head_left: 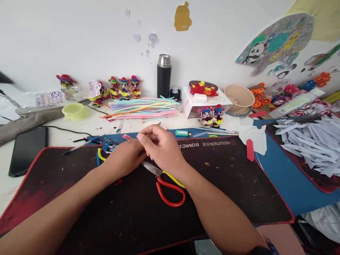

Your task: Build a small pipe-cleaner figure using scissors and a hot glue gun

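I had both hands at the middle of the bench [148, 123], forearms converging from the lower corners. The left hand [126, 156] was palm down, its fingertips hidden behind the right; I could not tell the state of its grip. I held the right hand [162, 143] raised beside it, thumb extended and fingers curled; I could not tell whether its grip was pressed together or pinching anything. The scissors [156, 171] lay below both hands, blade tips hidden, red loop toward me. A blue figure [109, 147] lay just beyond the left hand.

The beige bowl [239, 95] stood right of the white box [192, 106], which carried red flowers [203, 89]. The black flask [164, 79] stood upright near the wall [87, 35]. A dark mat [220, 191] covered the near surface.
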`<move>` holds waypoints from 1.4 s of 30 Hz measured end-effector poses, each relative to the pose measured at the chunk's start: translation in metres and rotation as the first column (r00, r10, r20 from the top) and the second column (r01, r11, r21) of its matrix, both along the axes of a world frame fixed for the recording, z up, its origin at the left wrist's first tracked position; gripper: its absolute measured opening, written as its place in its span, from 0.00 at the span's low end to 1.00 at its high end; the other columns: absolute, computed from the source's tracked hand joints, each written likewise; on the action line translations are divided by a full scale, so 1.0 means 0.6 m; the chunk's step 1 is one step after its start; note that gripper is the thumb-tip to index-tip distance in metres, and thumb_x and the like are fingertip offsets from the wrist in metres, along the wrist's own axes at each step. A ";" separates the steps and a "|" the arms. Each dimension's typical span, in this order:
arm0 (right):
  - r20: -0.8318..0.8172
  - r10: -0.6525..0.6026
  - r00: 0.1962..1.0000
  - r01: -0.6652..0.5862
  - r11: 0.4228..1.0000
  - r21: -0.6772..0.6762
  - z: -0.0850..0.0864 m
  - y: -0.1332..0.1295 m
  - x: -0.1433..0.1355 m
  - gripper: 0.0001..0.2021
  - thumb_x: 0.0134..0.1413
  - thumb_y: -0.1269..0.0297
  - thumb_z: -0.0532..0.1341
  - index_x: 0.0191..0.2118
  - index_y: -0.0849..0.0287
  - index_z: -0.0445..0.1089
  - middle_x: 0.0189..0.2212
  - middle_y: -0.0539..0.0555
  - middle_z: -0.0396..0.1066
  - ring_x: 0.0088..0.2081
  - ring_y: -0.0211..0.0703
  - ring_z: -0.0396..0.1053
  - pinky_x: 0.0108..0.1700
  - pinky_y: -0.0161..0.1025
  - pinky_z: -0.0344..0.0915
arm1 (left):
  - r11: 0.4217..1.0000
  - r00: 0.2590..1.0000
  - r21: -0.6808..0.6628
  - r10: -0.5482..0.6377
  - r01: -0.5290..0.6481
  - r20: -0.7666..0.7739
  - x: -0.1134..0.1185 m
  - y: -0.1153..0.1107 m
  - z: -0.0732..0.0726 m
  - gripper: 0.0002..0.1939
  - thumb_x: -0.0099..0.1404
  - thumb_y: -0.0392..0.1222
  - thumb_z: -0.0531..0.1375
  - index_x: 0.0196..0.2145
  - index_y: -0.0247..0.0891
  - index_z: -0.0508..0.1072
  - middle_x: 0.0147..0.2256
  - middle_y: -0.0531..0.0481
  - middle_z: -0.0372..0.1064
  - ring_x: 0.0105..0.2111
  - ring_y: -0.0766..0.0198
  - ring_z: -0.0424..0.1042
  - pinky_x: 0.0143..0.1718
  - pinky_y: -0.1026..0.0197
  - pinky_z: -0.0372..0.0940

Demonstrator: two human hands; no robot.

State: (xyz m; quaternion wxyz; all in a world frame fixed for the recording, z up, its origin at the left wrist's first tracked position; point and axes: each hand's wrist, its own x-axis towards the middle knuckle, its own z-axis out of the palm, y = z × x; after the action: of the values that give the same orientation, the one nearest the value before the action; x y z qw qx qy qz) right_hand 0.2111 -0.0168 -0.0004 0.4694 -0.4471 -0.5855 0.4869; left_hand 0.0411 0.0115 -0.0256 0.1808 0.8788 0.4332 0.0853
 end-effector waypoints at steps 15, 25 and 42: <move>-0.010 0.010 1.000 -0.010 1.000 -0.013 0.000 0.000 0.002 0.09 0.68 0.54 0.63 0.41 0.54 0.72 0.25 0.46 0.69 0.23 0.37 0.65 0.25 0.34 0.61 | 1.000 0.999 0.021 -0.020 0.019 0.046 -0.028 0.000 0.003 0.17 0.73 0.43 0.52 0.40 0.43 0.81 0.45 0.43 0.83 0.43 0.47 0.80 0.42 0.52 0.69; -0.039 0.008 0.999 -0.008 1.000 -0.012 -0.003 0.002 0.001 0.09 0.68 0.55 0.63 0.41 0.55 0.72 0.26 0.47 0.71 0.24 0.37 0.66 0.26 0.34 0.62 | 0.998 0.998 0.046 -0.044 0.042 0.044 -0.022 -0.008 -0.007 0.16 0.75 0.42 0.52 0.42 0.41 0.81 0.48 0.41 0.82 0.47 0.45 0.79 0.46 0.49 0.72; -0.005 0.016 1.000 -0.016 1.000 -0.024 0.001 0.000 0.000 0.09 0.68 0.55 0.63 0.41 0.55 0.72 0.25 0.46 0.69 0.24 0.37 0.66 0.25 0.34 0.62 | 0.998 0.994 0.029 -0.051 0.049 0.096 -0.015 -0.008 -0.009 0.15 0.73 0.40 0.53 0.41 0.42 0.81 0.46 0.43 0.82 0.44 0.48 0.80 0.45 0.51 0.72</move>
State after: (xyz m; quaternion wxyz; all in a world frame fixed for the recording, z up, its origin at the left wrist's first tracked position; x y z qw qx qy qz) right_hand 0.2111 -0.0169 0.0002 0.4616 -0.4467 -0.5820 0.4986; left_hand 0.0319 0.0068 -0.0308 0.1918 0.8866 0.4006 0.1291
